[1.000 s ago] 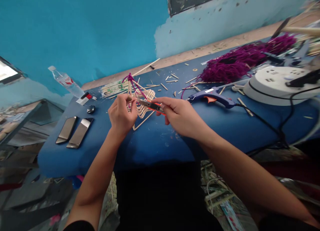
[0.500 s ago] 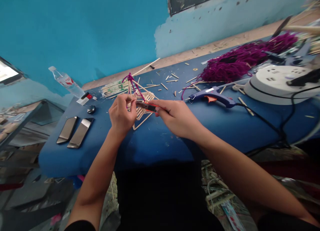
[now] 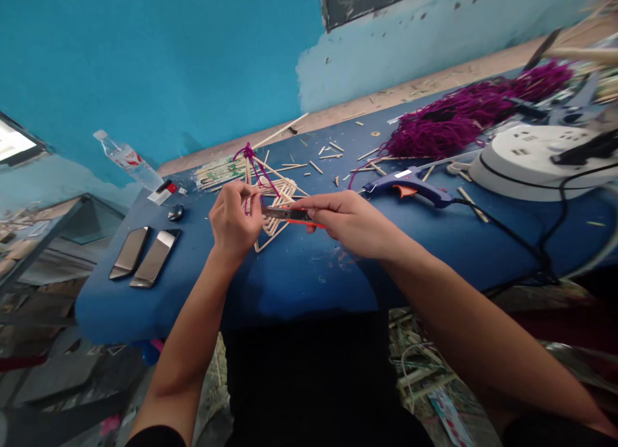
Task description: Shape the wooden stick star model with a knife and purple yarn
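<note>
Several thin pale sticks make up the stick frame (image 3: 279, 196), a small open lattice with slanting struts bound at the peak by purple yarn (image 3: 252, 154). It stands on the blue surface (image 3: 299, 273), just beyond both hands. The left hand (image 3: 234, 218) is raised with the wrist bent, its thumb and fingertips pinched on a part of the frame. The right hand (image 3: 350, 221) is closed around an orange-and-black utility knife (image 3: 290, 214), which is held level with its tip pointing at the left fingers.
</note>
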A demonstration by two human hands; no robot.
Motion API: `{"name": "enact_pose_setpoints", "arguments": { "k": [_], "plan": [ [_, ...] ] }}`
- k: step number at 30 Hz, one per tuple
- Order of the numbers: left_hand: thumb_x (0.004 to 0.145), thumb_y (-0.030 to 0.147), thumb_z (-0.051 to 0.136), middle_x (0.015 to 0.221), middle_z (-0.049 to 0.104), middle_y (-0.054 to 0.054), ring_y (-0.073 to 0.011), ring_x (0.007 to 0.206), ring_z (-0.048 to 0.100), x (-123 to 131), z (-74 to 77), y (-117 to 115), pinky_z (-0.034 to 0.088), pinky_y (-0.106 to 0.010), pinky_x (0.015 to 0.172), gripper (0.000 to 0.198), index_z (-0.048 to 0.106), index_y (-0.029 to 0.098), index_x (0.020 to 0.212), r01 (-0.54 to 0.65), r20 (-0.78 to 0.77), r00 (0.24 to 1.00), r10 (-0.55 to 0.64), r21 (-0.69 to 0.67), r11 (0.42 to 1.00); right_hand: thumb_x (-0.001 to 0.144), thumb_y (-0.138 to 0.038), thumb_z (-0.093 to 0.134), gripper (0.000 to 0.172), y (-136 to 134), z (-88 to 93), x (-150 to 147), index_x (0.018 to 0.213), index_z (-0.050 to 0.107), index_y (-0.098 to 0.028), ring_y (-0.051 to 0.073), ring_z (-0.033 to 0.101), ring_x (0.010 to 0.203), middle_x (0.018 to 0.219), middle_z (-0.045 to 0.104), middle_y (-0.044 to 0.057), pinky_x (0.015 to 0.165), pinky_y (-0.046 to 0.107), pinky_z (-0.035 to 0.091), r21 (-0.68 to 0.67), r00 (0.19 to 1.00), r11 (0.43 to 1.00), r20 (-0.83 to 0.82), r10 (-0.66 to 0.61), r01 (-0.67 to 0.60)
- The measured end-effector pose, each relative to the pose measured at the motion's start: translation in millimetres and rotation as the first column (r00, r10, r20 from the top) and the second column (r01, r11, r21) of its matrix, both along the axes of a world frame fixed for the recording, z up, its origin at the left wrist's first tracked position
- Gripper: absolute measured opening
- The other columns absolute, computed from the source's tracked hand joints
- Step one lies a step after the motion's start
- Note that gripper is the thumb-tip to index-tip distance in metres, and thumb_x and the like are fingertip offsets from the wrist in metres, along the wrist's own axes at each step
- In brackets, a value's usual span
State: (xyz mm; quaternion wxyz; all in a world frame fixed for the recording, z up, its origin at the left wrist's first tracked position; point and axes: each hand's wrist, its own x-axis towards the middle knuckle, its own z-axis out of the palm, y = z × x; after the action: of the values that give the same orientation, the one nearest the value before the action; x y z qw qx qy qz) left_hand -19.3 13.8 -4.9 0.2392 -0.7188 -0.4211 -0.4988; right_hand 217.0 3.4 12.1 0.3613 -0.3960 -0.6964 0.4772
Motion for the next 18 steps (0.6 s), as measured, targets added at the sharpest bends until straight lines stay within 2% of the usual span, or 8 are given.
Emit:
{"name": "enact_pose_setpoints", "arguments": {
  "k": [5, 8, 12, 15, 18],
  "plan": [
    [0.097, 0.016, 0.067, 0.090, 0.075, 0.002, -0.0154, 0.090, 0.078, -0.2, 3.8, -1.7, 0.063, -0.029, 0.084, 0.019, 0.052, 0.025, 0.104, 0.004, 0.028, 1.000, -0.003, -0.013, 1.000, 0.092, -0.027, 0.055, 0.045, -1.1, 2.3, 7.0, 0.126, 0.083, -0.018, 0.009, 0.038, 0.050, 0.073, 0.071, 0.001, 0.047, 0.027, 0.027, -0.010, 0.999, 1.000, -0.020, -0.024, 0.024],
    [0.097, 0.017, 0.070, 0.093, 0.076, 0.002, -0.0161, 0.092, 0.079, 2.8, 7.7, -9.4, 0.063, -0.031, 0.089, 0.022, 0.051, 0.026, 0.105, -0.005, 0.051, 0.999, 0.005, -0.005, 1.000, 0.092, -0.027, 0.057, 0.043, -2.9, 3.2, 12.6, 0.124, 0.083, -0.016, 0.008, 0.036, 0.048, 0.074, 0.071, 0.002, 0.047, 0.027, 0.026, -0.008, 0.996, 0.998, -0.068, -0.057, 0.057],
    [0.095, 0.020, 0.073, 0.096, 0.075, 0.000, -0.0161, 0.090, 0.079, 0.3, 9.8, -26.4, 0.064, -0.032, 0.089, 0.026, 0.052, 0.025, 0.108, 0.011, 0.180, 0.984, -0.005, -0.027, 1.000, 0.092, -0.033, 0.062, 0.043, -8.0, -4.1, 20.5, 0.126, 0.080, -0.015, 0.008, 0.038, 0.047, 0.075, 0.071, 0.002, 0.046, 0.027, 0.027, -0.056, 0.971, 0.987, -0.178, -0.158, 0.150],
    [0.092, 0.020, 0.074, 0.096, 0.074, 0.000, -0.0156, 0.084, 0.078, -21.2, 4.1, -35.4, 0.064, -0.032, 0.086, 0.030, 0.053, 0.024, 0.113, -0.045, 0.253, 0.966, 0.062, -0.074, 0.996, 0.092, -0.040, 0.067, 0.043, -10.5, -19.5, 27.3, 0.126, 0.078, -0.016, 0.010, 0.045, 0.050, 0.080, 0.073, 0.003, 0.049, 0.028, 0.033, -0.050, 0.927, 0.973, -0.298, -0.228, 0.224],
    [0.083, 0.015, 0.074, 0.092, 0.077, -0.001, -0.0188, 0.087, 0.078, -57.2, -4.7, -35.8, 0.063, -0.035, 0.085, 0.034, 0.057, 0.022, 0.112, -0.174, 0.197, 0.956, 0.216, -0.210, 0.962, 0.087, -0.041, 0.077, 0.045, -9.7, -37.5, 32.4, 0.127, 0.076, -0.021, 0.013, 0.059, 0.063, 0.092, 0.075, 0.003, 0.061, 0.030, 0.046, -0.053, 0.896, 0.959, -0.343, -0.280, 0.280]
  ]
}}
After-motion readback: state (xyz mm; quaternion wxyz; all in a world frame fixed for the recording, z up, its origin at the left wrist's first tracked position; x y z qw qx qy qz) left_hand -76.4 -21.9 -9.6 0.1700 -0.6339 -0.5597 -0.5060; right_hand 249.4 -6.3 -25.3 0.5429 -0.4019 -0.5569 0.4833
